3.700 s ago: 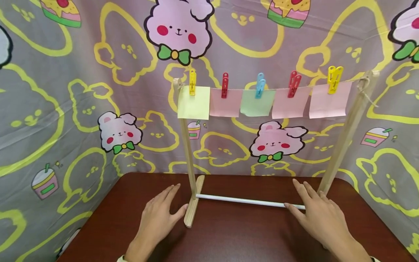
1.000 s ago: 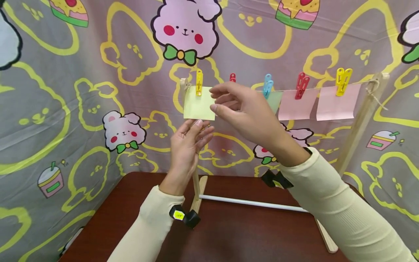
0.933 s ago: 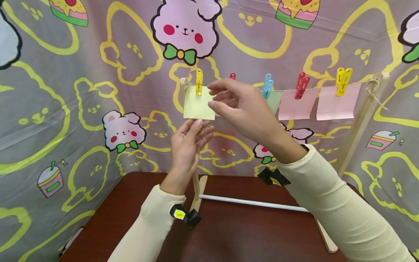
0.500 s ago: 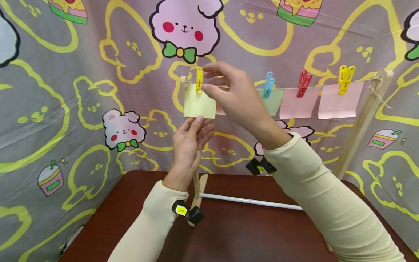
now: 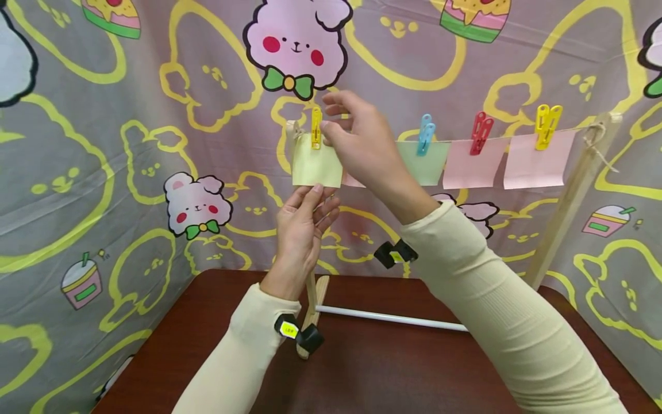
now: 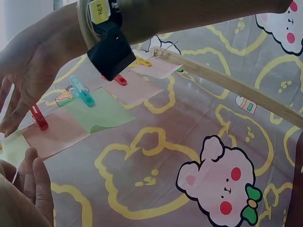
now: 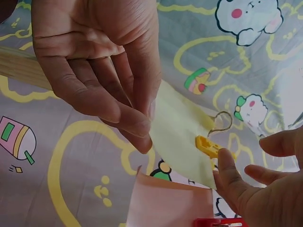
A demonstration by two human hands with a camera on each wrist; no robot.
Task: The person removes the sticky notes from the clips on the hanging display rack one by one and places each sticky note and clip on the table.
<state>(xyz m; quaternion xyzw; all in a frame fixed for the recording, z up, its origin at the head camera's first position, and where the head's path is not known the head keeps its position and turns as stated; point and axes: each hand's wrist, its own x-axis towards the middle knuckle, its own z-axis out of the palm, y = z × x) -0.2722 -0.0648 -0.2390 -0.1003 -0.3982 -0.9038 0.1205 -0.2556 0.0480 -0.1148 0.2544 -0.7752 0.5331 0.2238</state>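
Observation:
A pale yellow sticky note (image 5: 316,168) hangs from a string at its left end under a yellow clothespin (image 5: 316,127). My left hand (image 5: 300,227) pinches the note's lower edge between thumb and fingers; the right wrist view shows this grip from the side. Up at the clothespin is my right hand (image 5: 364,135), thumb tip by the pin and fingers spread apart from it. In the right wrist view the thumb (image 7: 226,161) overlaps the pin's end; contact is unclear. A red clothespin (image 6: 40,119), behind the right hand in the head view, shows in the left wrist view.
Farther right hang a green note (image 5: 424,164) with a blue clothespin (image 5: 426,137) and pink notes with red and yellow pins. The string runs between wooden posts (image 5: 566,213) joined by a white rod (image 5: 388,317), on a dark red table (image 5: 383,368) before a patterned curtain.
Both hands have risen from beside the stand to the yellow note. The right hand has since moved up and left from the note's edge to the clothespin; the left has stayed at the lower edge.

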